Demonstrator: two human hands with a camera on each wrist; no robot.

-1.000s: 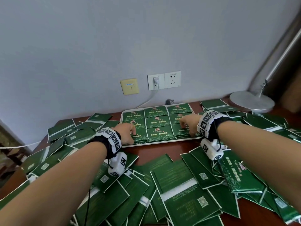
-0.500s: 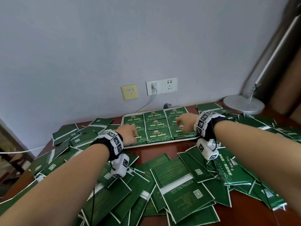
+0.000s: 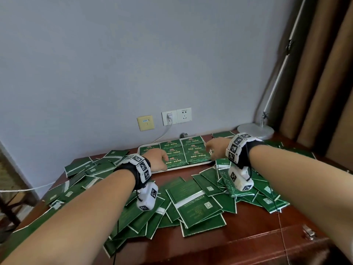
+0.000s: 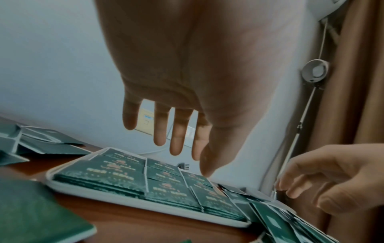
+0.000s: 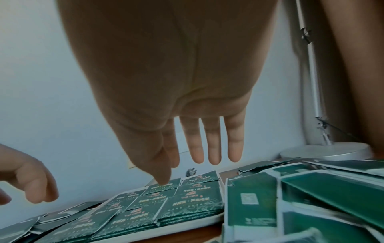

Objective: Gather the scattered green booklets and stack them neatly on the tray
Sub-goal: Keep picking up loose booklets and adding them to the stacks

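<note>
A white tray (image 3: 172, 168) at the back of the table holds neat stacks of green booklets (image 3: 193, 150) in rows. Many loose green booklets (image 3: 193, 199) lie scattered in front of it and on both sides. My left hand (image 3: 162, 161) hovers over the tray's front left stacks with fingers (image 4: 176, 139) straight and spread, holding nothing. My right hand (image 3: 209, 149) hovers at the tray's right end, fingers (image 5: 212, 144) straight and empty. The left wrist view shows the tray rim (image 4: 124, 199), and the right wrist view shows the stacked booklets (image 5: 193, 205) below the thumb.
A lamp base (image 3: 256, 131) stands at the back right corner, with brown curtains (image 3: 324, 92) beyond it. Wall sockets (image 3: 176, 116) with a plugged cable are behind the tray, and a loose plug (image 3: 184, 135) lies by it. Bare wood shows at the table's front right (image 3: 257, 236).
Both hands have lifted off the stacks on the tray. The right hand has drifted to the tray's right end. The head view has swung up and to the right.
</note>
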